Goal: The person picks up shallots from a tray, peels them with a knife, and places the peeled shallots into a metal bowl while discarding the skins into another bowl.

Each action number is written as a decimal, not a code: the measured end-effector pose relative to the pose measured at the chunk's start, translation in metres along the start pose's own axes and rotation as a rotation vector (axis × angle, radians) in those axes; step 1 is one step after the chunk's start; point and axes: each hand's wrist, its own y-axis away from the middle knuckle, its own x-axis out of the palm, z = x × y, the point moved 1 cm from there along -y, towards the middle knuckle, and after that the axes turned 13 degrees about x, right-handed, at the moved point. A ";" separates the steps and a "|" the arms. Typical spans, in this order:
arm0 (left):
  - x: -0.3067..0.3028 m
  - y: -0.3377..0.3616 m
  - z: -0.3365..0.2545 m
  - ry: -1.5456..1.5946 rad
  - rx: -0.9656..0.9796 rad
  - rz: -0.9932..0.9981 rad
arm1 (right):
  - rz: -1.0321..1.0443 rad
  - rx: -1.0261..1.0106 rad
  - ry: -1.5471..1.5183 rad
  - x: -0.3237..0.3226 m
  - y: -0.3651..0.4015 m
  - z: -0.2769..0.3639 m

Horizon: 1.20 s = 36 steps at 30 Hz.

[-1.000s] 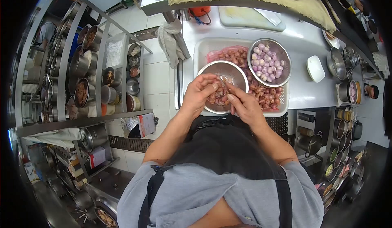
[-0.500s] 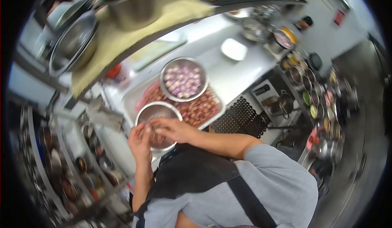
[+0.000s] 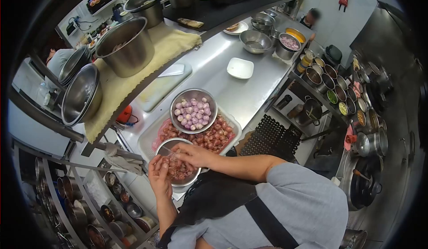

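Over a steel bowl of reddish peelings (image 3: 180,170), my left hand (image 3: 159,176) has its fingers curled together around something small that I cannot make out. My right hand (image 3: 192,156) is beside it, fingers bent and pinched on something thin and blurred. The fingertips of both hands are close together above the bowl's left side. Behind them, a steel bowl of peeled purple-white shallots (image 3: 193,114) rests on a white tray (image 3: 237,131) filled with unpeeled reddish shallots (image 3: 218,134).
A cutting board with a knife (image 3: 164,87) lies behind the tray. Farther along the steel counter are a white square dish (image 3: 240,68) and steel bowls (image 3: 255,41). A raised shelf (image 3: 176,41) holds pots. Another person (image 3: 310,18) is at the far end.
The camera view has shifted and sharpened. My hands have moved slightly apart, and more of the peelings in the front bowl shows.
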 end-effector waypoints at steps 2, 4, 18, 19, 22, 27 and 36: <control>-0.004 0.001 -0.002 0.060 -0.016 -0.027 | -0.084 0.047 0.076 -0.006 -0.005 -0.013; -0.013 0.002 0.001 0.075 -0.068 -0.016 | -0.102 0.039 0.153 -0.004 -0.004 -0.022; -0.006 0.005 -0.006 0.030 -0.018 -0.105 | -0.194 0.105 0.467 -0.007 -0.003 -0.031; -0.005 0.007 -0.009 0.025 0.023 -0.087 | -0.165 0.095 0.376 -0.008 -0.002 -0.029; -0.001 0.009 -0.017 0.052 0.013 -0.054 | -0.112 0.077 0.086 -0.002 0.006 -0.014; -0.001 0.010 -0.016 0.104 0.050 -0.020 | -0.109 0.051 -0.037 0.009 0.017 0.008; 0.002 0.011 -0.018 0.238 -0.038 -0.072 | -0.069 -0.102 0.299 0.025 0.021 0.026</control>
